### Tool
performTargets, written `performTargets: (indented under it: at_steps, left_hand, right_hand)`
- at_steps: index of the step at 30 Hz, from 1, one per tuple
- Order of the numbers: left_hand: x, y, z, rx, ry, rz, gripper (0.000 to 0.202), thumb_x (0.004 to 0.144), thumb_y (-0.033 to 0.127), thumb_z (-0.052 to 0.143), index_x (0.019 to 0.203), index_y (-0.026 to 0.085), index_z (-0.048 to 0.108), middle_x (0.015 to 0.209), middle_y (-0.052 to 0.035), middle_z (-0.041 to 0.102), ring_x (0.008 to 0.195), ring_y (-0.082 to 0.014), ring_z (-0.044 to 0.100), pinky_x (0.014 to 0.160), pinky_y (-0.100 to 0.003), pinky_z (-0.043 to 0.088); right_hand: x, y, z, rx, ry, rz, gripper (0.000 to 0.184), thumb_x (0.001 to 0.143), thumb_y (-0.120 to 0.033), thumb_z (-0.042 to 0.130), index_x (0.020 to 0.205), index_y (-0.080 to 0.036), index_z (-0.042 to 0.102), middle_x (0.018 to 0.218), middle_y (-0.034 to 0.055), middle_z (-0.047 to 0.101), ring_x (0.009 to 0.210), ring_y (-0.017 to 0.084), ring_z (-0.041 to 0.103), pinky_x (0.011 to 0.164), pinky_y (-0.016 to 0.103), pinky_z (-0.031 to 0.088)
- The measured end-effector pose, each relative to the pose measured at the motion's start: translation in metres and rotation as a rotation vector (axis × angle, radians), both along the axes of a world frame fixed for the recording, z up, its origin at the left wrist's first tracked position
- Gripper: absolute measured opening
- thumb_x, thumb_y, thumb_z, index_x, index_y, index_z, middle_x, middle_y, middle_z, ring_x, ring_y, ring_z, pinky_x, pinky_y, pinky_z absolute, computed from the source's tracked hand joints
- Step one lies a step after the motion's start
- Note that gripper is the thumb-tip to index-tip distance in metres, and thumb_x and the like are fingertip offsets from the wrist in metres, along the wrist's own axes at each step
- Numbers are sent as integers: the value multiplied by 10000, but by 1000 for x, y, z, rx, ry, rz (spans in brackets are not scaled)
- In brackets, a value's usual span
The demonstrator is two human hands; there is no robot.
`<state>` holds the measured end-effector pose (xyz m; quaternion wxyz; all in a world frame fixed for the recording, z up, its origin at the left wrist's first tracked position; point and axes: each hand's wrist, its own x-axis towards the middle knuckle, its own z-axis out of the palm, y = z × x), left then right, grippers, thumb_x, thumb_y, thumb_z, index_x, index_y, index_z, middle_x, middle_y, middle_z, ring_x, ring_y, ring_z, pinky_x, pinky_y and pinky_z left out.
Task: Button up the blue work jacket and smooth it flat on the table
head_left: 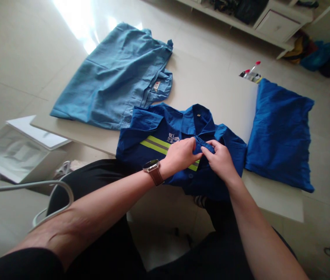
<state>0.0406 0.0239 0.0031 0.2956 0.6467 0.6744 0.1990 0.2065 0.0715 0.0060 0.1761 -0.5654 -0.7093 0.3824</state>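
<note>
Gripping the blue shirt (194, 181) at its front opening (205, 143) with 2 hands: closing the left hand (181, 153), watch (152, 165) at the wrist (167, 168), on the cloth and pinching the edge just beside it with the right hand (220, 159). Working at the near side of the table (217, 81), with the shirt's collar (190, 121) pointing far and yellow-green stripe (157, 146) crossing the chest. Having a pale blue garment (103, 81) to the far left, touching the shirt, blue bundle (280, 136) just to the right, and white box (9, 149) at the left.

They wear a black left sleeve (21, 265), black trousers (106, 243) and a round, silver-cased watch (151, 165) with a brown strap (157, 177).
</note>
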Motion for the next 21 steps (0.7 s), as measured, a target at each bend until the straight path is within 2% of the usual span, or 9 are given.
performTargets:
  at_steps: [5,7,11,16,21]
  left_hand:
    - [-1,0,2,-36,57,19,234,939,385,641,1092,215,588,1059,-60,740,916,-226,716,751,-315,512]
    - [-3,0,3,-43,86,7,158,978,292,552,1111,217,595,1065,-68,747,931,-232,722,781,-326,519]
    - [-6,2,4,-15,98,-28,249,966,153,457,1123,233,633,1010,-71,763,942,-244,729,804,-333,519]
    - [-6,5,0,113,-32,-83,259,923,127,473,998,231,699,965,-55,776,911,-235,730,790,-317,517]
    - [-7,5,-3,170,-93,-108,277,924,131,482,1004,221,732,998,-51,788,913,-218,731,813,-308,528]
  right_hand:
    - [-6,-7,14,-52,107,15,299,841,-455,630,865,-169,713,690,5,650,620,146,520,599,277,376]
    - [-5,-8,15,-67,128,11,293,829,-443,646,865,-165,731,688,7,657,631,149,532,606,274,384]
    - [0,-5,14,-64,123,29,296,834,-431,647,895,-165,763,729,23,702,691,177,590,655,287,422]
    - [3,-5,14,83,21,-1,270,860,-403,631,904,-172,765,801,43,742,723,191,630,700,304,436]
    - [-1,-8,17,247,-128,-29,238,902,-388,588,803,-195,686,639,4,622,578,146,508,597,284,343]
